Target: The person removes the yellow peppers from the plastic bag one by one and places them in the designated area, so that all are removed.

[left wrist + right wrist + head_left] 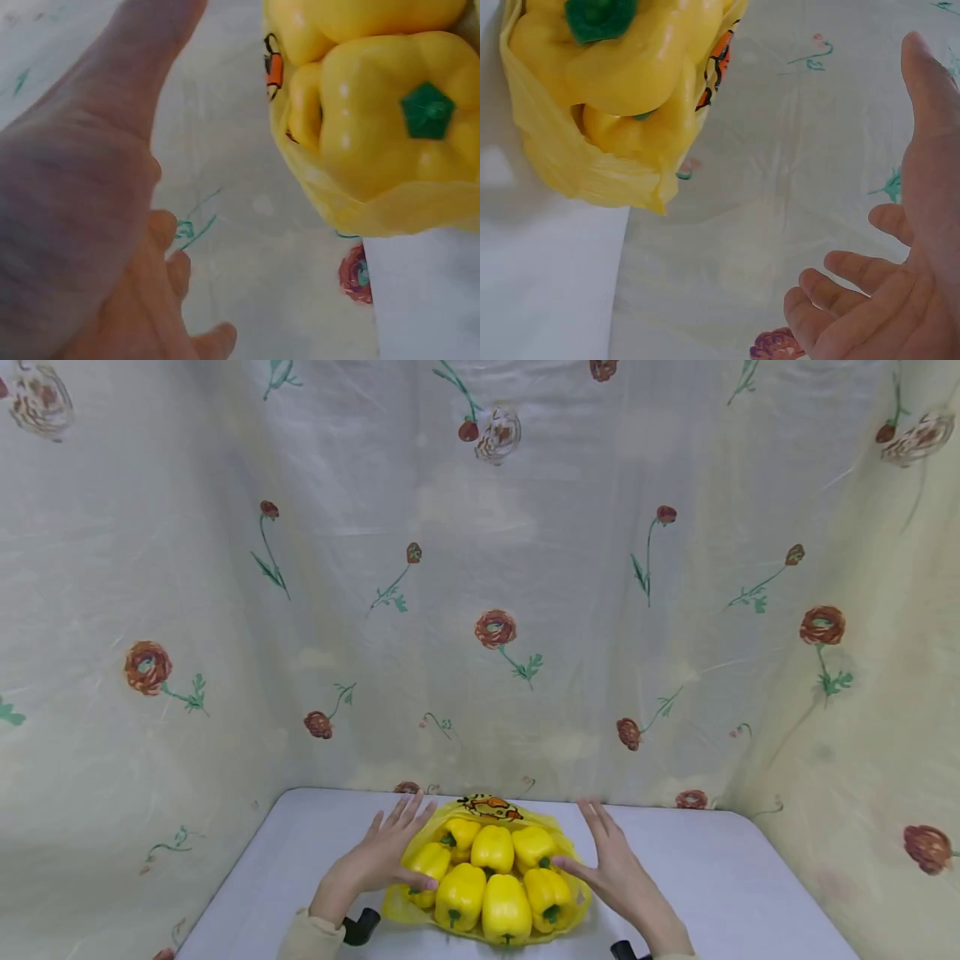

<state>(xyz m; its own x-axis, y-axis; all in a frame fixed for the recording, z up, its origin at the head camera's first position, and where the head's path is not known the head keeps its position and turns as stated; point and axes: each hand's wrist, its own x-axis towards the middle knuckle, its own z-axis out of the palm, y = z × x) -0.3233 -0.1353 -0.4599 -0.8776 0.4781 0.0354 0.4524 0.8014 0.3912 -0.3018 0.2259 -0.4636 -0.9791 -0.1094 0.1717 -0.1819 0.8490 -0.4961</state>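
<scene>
Several yellow bell peppers (506,906) with green stems lie bunched in a thin yellow plastic bag (397,906), which is spread open around them. My left hand (384,853) hovers at the bag's left side, fingers spread, thumb stretched toward the peppers. On the other side, my right hand (618,870) is held with its thumb apart from straight fingers. Both wrist views show a gap between each hand and the bag, and neither hand holds anything. In the left wrist view, one bell pepper (390,112) shows its stem end near the bag's edge.
The bag stands on a white table (705,877) with rounded back corners. A pale curtain (570,693) printed with flowers encloses the back and sides. An orange and black cartoon print (491,808) marks the bag's far edge. Black wrist mounts (362,927) show below the hands.
</scene>
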